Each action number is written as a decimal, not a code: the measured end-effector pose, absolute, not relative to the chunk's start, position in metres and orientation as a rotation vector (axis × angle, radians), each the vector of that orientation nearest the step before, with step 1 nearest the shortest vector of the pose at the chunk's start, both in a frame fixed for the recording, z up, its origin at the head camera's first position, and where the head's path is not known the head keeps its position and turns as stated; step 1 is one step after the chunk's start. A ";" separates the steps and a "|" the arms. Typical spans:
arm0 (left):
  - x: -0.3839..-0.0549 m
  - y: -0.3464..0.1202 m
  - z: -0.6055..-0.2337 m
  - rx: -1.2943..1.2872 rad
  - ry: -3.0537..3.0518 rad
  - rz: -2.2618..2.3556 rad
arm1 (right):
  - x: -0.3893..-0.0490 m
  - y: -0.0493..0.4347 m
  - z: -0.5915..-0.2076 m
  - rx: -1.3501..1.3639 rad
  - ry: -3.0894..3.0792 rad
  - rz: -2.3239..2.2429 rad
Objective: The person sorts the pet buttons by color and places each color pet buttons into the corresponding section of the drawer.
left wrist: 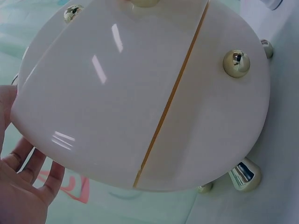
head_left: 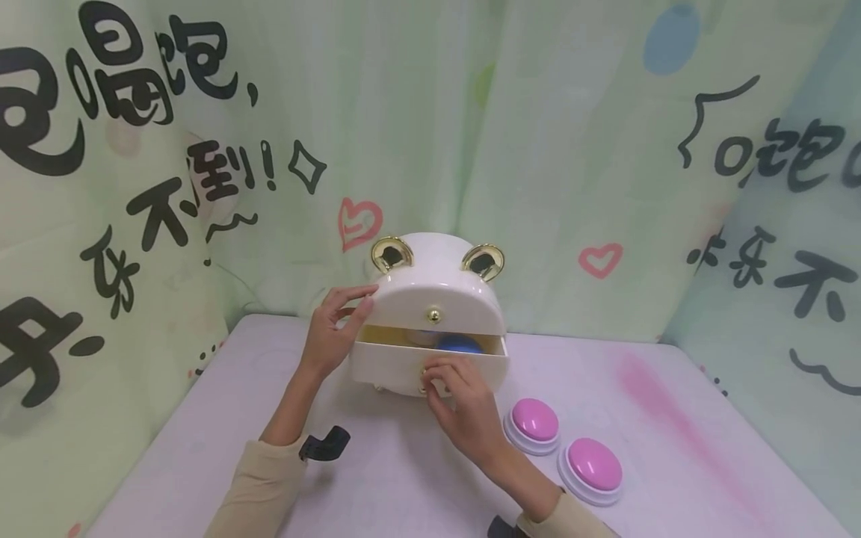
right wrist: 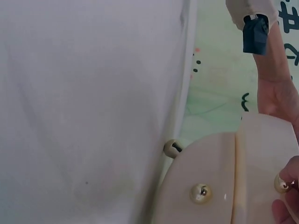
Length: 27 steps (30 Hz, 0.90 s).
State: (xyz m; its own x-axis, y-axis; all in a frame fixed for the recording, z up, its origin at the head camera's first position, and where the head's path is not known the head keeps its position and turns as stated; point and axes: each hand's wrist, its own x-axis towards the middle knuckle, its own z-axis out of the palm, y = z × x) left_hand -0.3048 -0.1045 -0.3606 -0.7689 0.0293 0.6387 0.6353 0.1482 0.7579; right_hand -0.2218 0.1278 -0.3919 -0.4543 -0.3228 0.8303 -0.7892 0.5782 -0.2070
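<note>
Pinching the gold knob (right wrist: 281, 185) of the middle drawer (head_left: 390, 364) with the right grip (head_left: 466, 402), thumb and fingers clamped on it. Resting the left grip (head_left: 331, 338) against the upper left side of the white box (head_left: 437, 288), fingers spread apart. Seeing the box near the back of the table (head_left: 202, 448), drawer partly out, with a blue thing (head_left: 460, 344) and something white (head_left: 423, 338) inside. Also spotting two pink buttons (head_left: 536, 419) to the right, plus a curtain (head_left: 572, 134) with hearts and black writing behind.

There are two hands (head_left: 334, 332) (head_left: 466, 407), one cabinet (head_left: 464, 305) and two buttons (head_left: 535, 420) (head_left: 595, 464) (both pink).
</note>
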 end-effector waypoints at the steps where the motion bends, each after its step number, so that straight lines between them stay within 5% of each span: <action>1: -0.305 -0.104 -0.361 -0.639 -1.946 -1.660 | -0.223 0.128 -0.392 0.881 -2.027 0.758; 27: -0.304 -0.106 -0.361 -0.681 -1.952 -1.622 | -0.251 0.123 -0.391 0.751 -2.092 0.892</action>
State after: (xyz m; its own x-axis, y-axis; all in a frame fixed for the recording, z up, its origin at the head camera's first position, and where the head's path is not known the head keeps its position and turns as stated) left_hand -0.3042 -0.1056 -0.3608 -0.7451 0.0564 0.6646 0.6637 0.1615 0.7304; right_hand -0.2506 0.1233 -0.3907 -0.5636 -0.2223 0.7956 -0.7280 0.5888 -0.3512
